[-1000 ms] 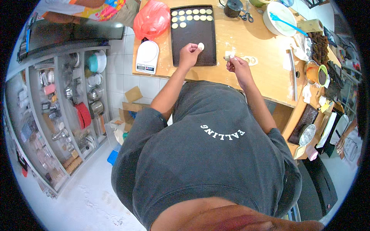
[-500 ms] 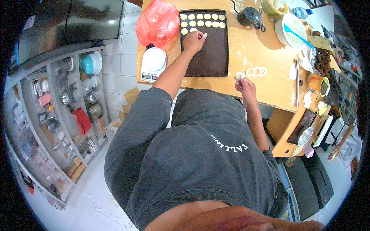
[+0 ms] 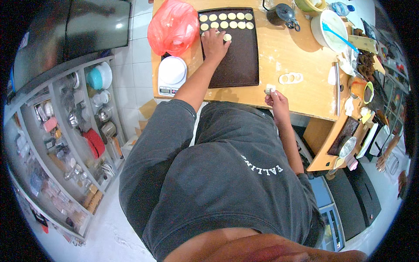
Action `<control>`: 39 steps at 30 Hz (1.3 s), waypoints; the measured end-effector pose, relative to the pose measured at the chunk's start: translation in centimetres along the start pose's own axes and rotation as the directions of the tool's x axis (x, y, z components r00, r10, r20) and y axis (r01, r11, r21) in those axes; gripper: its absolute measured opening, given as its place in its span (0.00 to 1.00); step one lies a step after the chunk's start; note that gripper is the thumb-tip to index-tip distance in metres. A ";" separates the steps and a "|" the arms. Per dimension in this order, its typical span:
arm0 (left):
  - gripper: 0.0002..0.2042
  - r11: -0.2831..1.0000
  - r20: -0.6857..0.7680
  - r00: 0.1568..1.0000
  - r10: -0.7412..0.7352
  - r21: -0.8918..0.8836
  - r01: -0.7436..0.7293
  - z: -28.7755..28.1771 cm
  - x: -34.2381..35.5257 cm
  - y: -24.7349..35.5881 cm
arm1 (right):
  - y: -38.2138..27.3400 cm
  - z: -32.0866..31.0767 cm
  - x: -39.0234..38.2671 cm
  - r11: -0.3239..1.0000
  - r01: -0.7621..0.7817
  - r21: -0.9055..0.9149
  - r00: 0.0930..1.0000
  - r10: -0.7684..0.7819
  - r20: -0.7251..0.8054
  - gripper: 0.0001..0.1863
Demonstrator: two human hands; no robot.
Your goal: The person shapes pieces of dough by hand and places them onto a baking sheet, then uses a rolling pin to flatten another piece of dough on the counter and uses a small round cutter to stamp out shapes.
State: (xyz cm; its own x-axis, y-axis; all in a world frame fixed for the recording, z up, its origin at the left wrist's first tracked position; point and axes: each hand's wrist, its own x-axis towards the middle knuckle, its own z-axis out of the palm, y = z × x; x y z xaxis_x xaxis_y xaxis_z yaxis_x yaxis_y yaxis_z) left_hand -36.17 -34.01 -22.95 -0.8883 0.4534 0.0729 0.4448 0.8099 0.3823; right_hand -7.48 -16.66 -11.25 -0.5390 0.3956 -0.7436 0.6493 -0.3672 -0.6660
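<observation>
We moved a dough round (image 3: 227, 38) up the tray (image 3: 238, 65) | tray fills | left hand (image 3: 214, 46) touches round | right hand (image 3: 279, 102), apart, pinches something pale (image 3: 270, 89)

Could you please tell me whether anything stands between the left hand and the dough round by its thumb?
Nothing visible: the left hand is over the dark tray, right at the dough round; the red bag lies left of the tray.

Dough rounds (image 3: 224, 25) on tray (image 3: 238, 65); scale (image 3: 172, 70) left of tray, bowl (image 3: 317, 37) right
</observation>
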 end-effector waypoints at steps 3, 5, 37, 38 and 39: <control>0.22 1.000 -0.009 1.000 0.005 0.014 -0.005 0.4 0.6 -0.2 | 0.1 0.1 -0.7 1.000 -0.004 0.016 1.000 0.004 -0.019 0.17; 0.21 1.000 -0.028 0.999 0.016 0.009 -0.016 0.7 1.0 -0.6 | -0.1 0.3 -1.2 0.998 -0.019 -0.060 0.998 0.015 -0.063 0.17; 0.20 1.000 -0.028 0.999 0.020 0.019 -0.020 1.2 1.3 -0.8 | 2.0 -1.1 -2.1 1.000 0.012 -0.010 0.998 -0.012 -0.068 0.14; 0.20 1.000 -0.013 1.000 0.023 0.016 -0.022 1.0 1.3 -0.5 | 2.2 -1.2 -2.1 1.000 0.011 -0.017 0.997 -0.012 -0.070 0.14; 0.20 1.000 -0.015 1.000 0.020 0.019 -0.019 1.1 1.2 -0.9 | 2.2 -1.2 -2.1 1.000 0.012 -0.018 0.998 -0.013 -0.066 0.14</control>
State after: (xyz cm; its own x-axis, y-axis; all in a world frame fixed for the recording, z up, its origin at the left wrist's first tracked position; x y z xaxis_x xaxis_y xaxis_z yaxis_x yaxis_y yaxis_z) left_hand -37.48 -33.77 -24.16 -0.8809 0.4638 0.0938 0.4641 0.8080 0.3630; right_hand -4.27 -17.27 -11.06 -0.5112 0.4548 -0.7292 0.6522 -0.3473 -0.6738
